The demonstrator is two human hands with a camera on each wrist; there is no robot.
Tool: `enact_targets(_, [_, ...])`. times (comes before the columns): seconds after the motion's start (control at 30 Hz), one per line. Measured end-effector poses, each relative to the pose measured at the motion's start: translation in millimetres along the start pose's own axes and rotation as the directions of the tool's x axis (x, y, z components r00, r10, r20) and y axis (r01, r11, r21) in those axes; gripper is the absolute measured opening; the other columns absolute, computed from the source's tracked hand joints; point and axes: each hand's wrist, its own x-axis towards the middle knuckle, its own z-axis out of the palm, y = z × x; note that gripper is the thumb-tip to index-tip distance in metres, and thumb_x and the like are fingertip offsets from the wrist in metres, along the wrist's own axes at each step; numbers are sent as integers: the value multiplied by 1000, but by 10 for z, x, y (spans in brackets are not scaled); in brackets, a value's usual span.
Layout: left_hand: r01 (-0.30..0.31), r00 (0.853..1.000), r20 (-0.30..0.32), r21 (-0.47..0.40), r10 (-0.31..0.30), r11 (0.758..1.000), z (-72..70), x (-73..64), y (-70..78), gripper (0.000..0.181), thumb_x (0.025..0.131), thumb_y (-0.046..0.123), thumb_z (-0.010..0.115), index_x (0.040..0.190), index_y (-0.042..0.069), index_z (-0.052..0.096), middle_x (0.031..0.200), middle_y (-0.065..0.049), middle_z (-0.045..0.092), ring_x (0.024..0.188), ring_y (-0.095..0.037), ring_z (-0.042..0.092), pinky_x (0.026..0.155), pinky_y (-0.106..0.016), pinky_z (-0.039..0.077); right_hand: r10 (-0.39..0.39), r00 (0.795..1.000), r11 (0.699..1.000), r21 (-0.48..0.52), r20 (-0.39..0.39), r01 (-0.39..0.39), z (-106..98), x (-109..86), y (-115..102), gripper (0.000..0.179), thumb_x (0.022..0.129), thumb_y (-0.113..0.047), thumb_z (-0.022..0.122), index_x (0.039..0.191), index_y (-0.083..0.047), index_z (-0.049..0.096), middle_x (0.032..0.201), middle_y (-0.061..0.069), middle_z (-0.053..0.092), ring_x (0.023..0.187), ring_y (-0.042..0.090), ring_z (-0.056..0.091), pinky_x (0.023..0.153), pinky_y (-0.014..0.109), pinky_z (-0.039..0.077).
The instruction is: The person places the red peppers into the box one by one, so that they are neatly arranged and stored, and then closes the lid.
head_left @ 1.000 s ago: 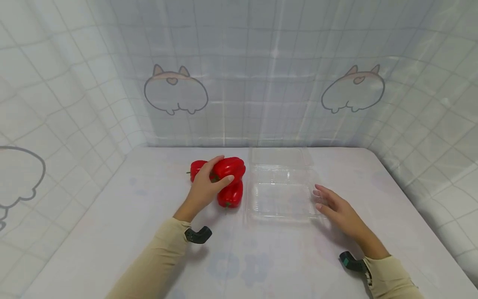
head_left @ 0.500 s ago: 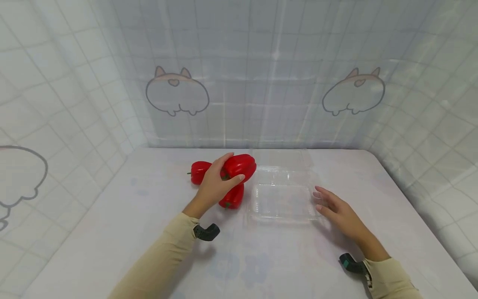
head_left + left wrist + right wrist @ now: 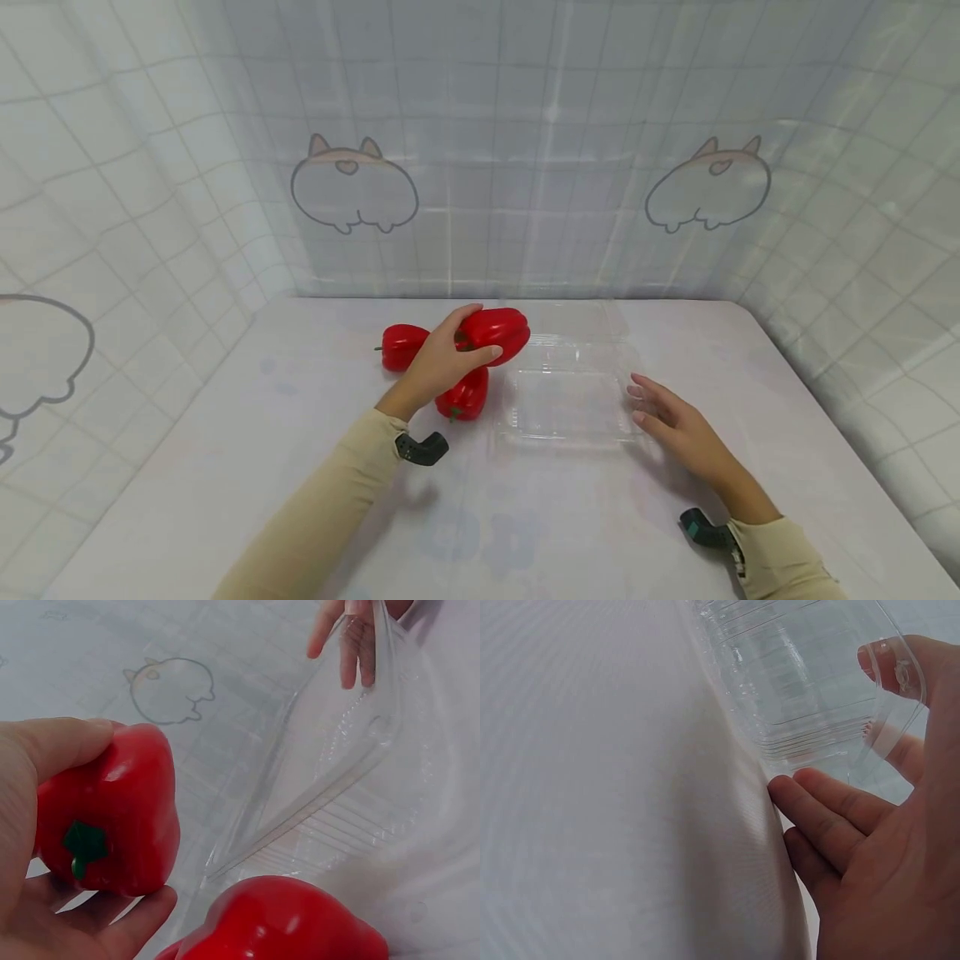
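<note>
My left hand (image 3: pixel 438 358) grips a red bell pepper (image 3: pixel 504 332) by its stem end, thumb in front and fingers behind, raised above the table. In the left wrist view its green stem (image 3: pixel 85 841) faces the camera. Below that hand lies a second red bell pepper (image 3: pixel 462 395), and a third pepper (image 3: pixel 403 347) lies to the left. A clear plastic clamshell box (image 3: pixel 568 407) stands with its lid (image 3: pixel 558 318) folded back. At its right side is my right hand (image 3: pixel 678 429), fingers loosely extended right at the box wall; the right wrist view shows fingertips (image 3: pixel 784 787) low beside it.
The white table (image 3: pixel 480 533) has faint printed patterns. Pale checked sheeting (image 3: pixel 525 167) with animal outlines hangs behind it and along both sides. A dark wrist device (image 3: pixel 422 450) sits on my left cuff, another device (image 3: pixel 705 529) on my right.
My left hand has carried its pepper to the right and slightly up, from over the other peppers toward the lid side of the box. My right hand stays in place.
</note>
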Motion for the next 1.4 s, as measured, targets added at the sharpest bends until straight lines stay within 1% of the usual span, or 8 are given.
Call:
enact_targets(0.23, [-16,998,54,3,16,1000,26,50,60,79,84,45,79,151,30,41,133,2,54,118,-23,52,83,-43,57,-18,1000,1000,-14,-11,18,-16,15,17,60,101,-20,62,155,-8,37,143,18,55,130,38,52,96,6,34])
enact_targets(0.4, [6,999,37,-11,-6,1000,78,79,111,79,83,42,81,150,30,41,132,2,54,117,-23,53,83,-43,57,-13,1000,1000,-7,-10,13,-13,6,43,60,101,-21,62,154,-7,37,146,17,52,132,37,50,96,6,35])
enact_targets(0.57, [18,1000,15,-16,-17,1000,78,103,117,78,83,37,81,149,27,40,133,1,53,118,-22,52,83,-41,58,-29,999,1000,6,-19,29,12,19,33,56,101,-20,62,151,-6,42,149,17,48,131,38,51,95,6,36])
enact_targets(0.7, [20,999,49,-5,-20,1000,95,129,107,78,83,34,81,149,26,40,131,1,54,117,-22,53,82,-41,57,-34,999,999,11,-11,34,15,13,29,52,102,-20,61,150,-6,44,151,16,47,131,38,51,96,7,37])
enact_targets(0.8, [14,997,75,4,-14,1000,116,149,99,78,83,35,82,148,28,41,128,2,56,115,-22,54,79,-40,58,-27,1000,1000,0,-2,27,20,7,18,54,102,-20,61,151,-5,42,151,17,46,131,40,51,96,8,37])
enact_targets(0.93, [-5,997,72,12,4,1000,157,170,78,77,81,37,83,147,28,44,125,2,58,112,-23,55,76,-39,58,-14,1000,1000,3,17,14,41,-12,24,59,101,-18,62,153,-5,38,152,17,45,131,40,51,95,10,39])
enact_targets(1.17, [38,993,113,18,-40,999,213,148,21,80,78,35,86,146,28,45,127,1,56,116,-24,53,76,-38,58,7,998,999,35,54,-9,92,-67,45,62,100,-19,63,154,-7,35,151,16,46,130,37,52,95,16,44])
enact_targets(1.4, [21,993,119,32,-25,999,236,221,81,81,78,31,86,148,32,45,132,0,54,126,-32,49,78,-40,58,14,1000,1000,23,20,-14,45,-17,16,61,100,-21,64,153,-8,38,149,15,49,132,36,51,95,14,42])
